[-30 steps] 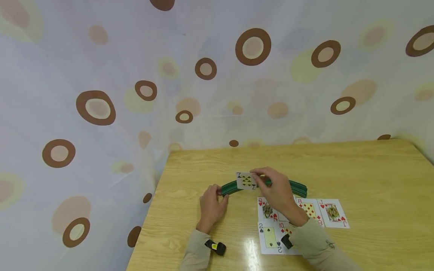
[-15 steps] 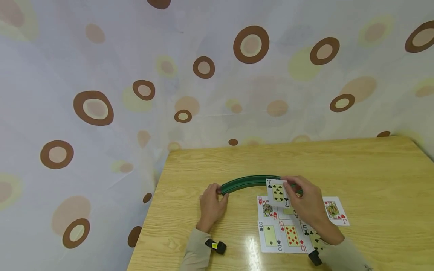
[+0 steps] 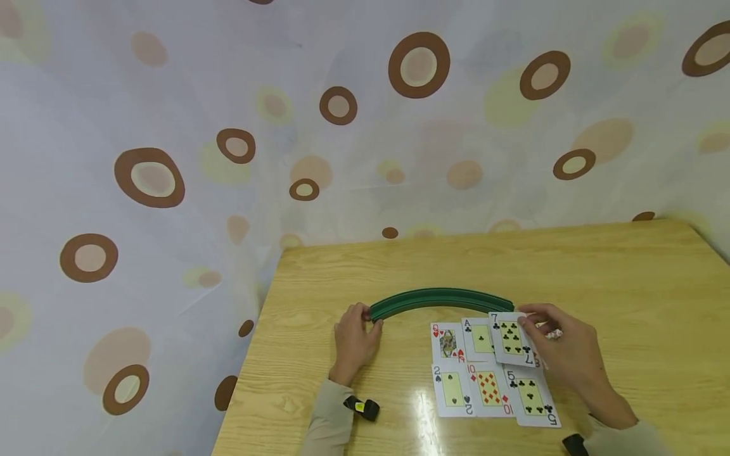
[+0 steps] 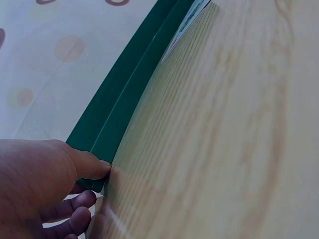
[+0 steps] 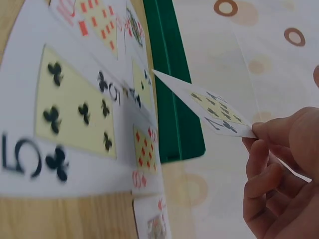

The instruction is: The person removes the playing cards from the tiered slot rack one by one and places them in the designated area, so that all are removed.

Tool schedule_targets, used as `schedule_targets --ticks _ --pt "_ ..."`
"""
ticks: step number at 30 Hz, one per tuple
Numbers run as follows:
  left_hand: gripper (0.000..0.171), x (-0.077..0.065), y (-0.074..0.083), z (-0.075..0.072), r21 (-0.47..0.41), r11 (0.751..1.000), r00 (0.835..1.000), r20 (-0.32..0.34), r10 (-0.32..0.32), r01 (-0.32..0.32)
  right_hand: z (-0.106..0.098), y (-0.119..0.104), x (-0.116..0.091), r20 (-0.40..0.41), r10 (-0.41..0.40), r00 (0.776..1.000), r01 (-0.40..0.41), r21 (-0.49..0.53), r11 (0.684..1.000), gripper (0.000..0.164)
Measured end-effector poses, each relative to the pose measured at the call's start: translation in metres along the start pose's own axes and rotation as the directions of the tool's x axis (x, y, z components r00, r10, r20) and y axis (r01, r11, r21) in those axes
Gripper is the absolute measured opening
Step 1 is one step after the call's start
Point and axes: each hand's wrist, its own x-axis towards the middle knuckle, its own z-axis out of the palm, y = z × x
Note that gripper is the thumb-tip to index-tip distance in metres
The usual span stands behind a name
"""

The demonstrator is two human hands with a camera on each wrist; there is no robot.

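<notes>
My left hand (image 3: pixel 355 342) pinches the left end of a green curved playing card holder (image 3: pixel 439 296), thumb on its near side in the left wrist view. The holder lies on the table, its groove bare. Between thumb and fingers, my right hand (image 3: pixel 573 351) holds the seven of clubs (image 3: pixel 510 335) by its right edge. In the right wrist view this card (image 5: pixel 214 105) is tilted, raised above the other cards. Below it the eight of diamonds (image 5: pixel 144 152) is mostly hidden in the head view. The ace of clubs (image 3: pixel 478 335) lies just left of it.
Face up on the wooden table (image 3: pixel 308 354) lie the queen of hearts (image 3: pixel 447 343), two of spades (image 3: pixel 452 389), ten of diamonds (image 3: pixel 489 389) and five of clubs (image 3: pixel 531 400). A jack (image 5: pixel 152 221) sits under the right hand's side. Patterned cloth (image 3: pixel 342 145) hangs behind the table.
My right hand has carried the seven of clubs from over the holder rightward and nearer, to above the face-up cards. My left hand keeps its place at the holder's left end.
</notes>
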Motion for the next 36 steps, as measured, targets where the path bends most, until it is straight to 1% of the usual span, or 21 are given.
schedule_targets --ticks 3,5,6,9,11,12,16,21,23,29,34,36 --pt "0.018 0.0 0.0 0.0 0.002 1.0 1.0 0.002 -0.001 0.001 -0.009 0.009 -0.004 0.013 0.029 0.999 -0.029 -0.035 0.999 0.023" --pt "0.018 -0.001 0.0 0.0 -0.001 1.0 1.0 -0.002 -0.001 0.001 -0.016 0.016 -0.005 0.047 0.058 0.997 -0.055 -0.058 0.997 0.023" --pt "0.018 0.0 0.0 0.0 -0.002 1.0 1.0 -0.006 0.002 -0.002 -0.021 0.02 -0.006 0.077 0.077 0.994 -0.072 -0.071 0.995 0.022" --pt "0.019 0.0 0.0 0.0 -0.004 1.0 1.0 -0.014 0.009 -0.009 -0.034 0.032 -0.006 0.168 0.138 0.976 -0.119 -0.119 0.986 0.023" --pt "0.019 0.001 0.0 0.0 -0.001 1.0 1.0 -0.009 0.007 -0.007 -0.043 0.04 -0.006 0.229 0.175 0.958 -0.144 -0.144 0.979 0.025" --pt "0.019 0.001 0.001 0.0 -0.001 1.0 1.0 -0.004 0.003 -0.003 -0.047 0.044 -0.006 0.251 0.19 0.949 -0.153 -0.16 0.975 0.026" --pt "0.019 0.0 0.002 -0.002 0.0 1.0 1.0 0.01 -0.012 0.012 -0.059 0.057 -0.009 0.305 0.213 0.928 -0.165 -0.175 0.971 0.026" --pt "0.019 -0.001 0.002 -0.002 -0.005 1.0 1.0 0.001 -0.003 0.003 -0.064 0.068 -0.019 0.299 0.188 0.936 -0.14 -0.173 0.975 0.019" --pt "0.019 -0.001 0.001 -0.001 -0.004 1.0 1.0 -0.002 -0.002 0.002 -0.065 0.071 -0.021 0.297 0.192 0.935 -0.141 -0.185 0.973 0.018" --pt "0.019 0.0 0.002 -0.002 -0.003 1.0 1.0 0.008 -0.009 0.009 -0.066 0.076 -0.024 0.305 0.243 0.921 -0.182 -0.214 0.96 0.023" --pt "0.018 0.001 0.003 -0.004 0.001 1.0 1.0 0.011 -0.009 0.009 -0.067 0.08 -0.027 0.313 0.249 0.917 -0.183 -0.225 0.957 0.024" --pt "0.018 0.0 0.004 -0.004 0.003 1.0 1.0 0.012 -0.008 0.008 -0.067 0.081 -0.028 0.324 0.255 0.911 -0.186 -0.23 0.955 0.024"
